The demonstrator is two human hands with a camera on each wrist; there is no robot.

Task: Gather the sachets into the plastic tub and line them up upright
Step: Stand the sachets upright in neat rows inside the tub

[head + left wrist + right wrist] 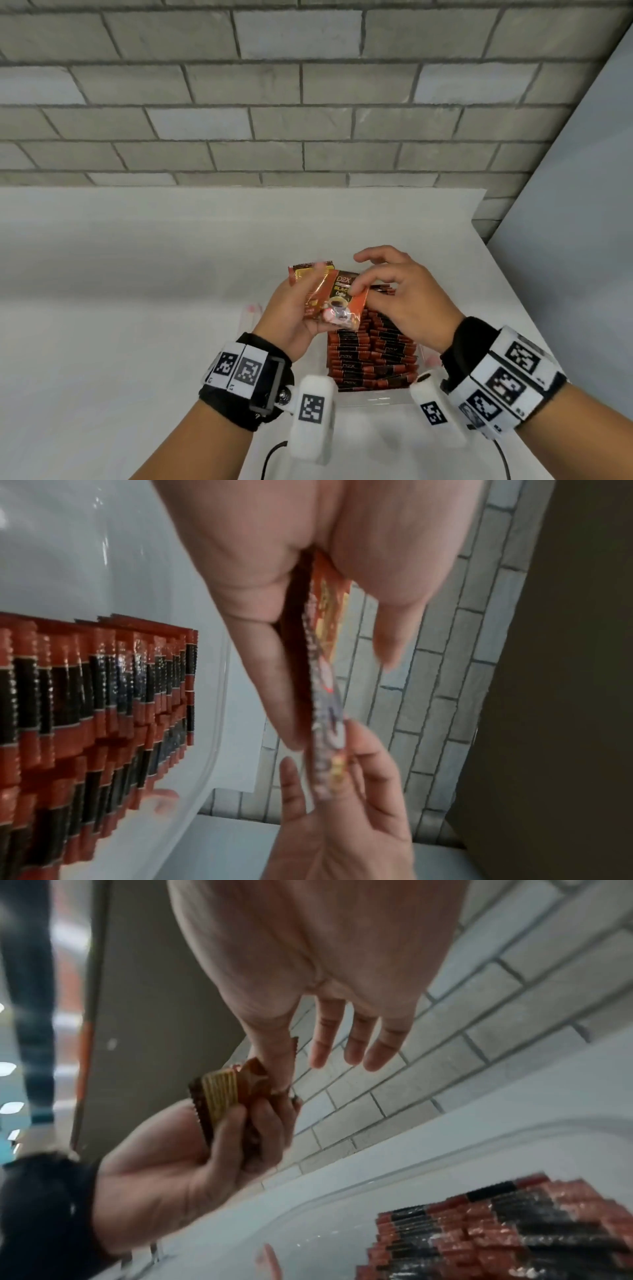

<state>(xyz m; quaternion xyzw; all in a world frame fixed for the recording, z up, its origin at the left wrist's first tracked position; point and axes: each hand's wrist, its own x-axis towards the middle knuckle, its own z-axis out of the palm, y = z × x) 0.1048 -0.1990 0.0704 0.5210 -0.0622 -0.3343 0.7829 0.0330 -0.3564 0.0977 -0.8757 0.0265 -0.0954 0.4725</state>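
Head view: white desk (137,308), clear plastic tub (376,399) on it, packed rows of sachets (373,356) standing upright. Left hand (291,315) grips a small loose stack (329,298) above the tub; right hand (407,301) pinches the front sachet's edge, other fingers spread. Light, slippery foil, probably bends; take by the side edges.

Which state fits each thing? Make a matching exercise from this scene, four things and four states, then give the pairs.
Things:
1. left hand
2. right hand
3. tub
4. wall

States:
a. grey brick
b. clear, holds rows of upright sachets
c. grips a small stack of sachets
d. pinches the front sachet of the stack

Pairs: 1-c, 2-d, 3-b, 4-a
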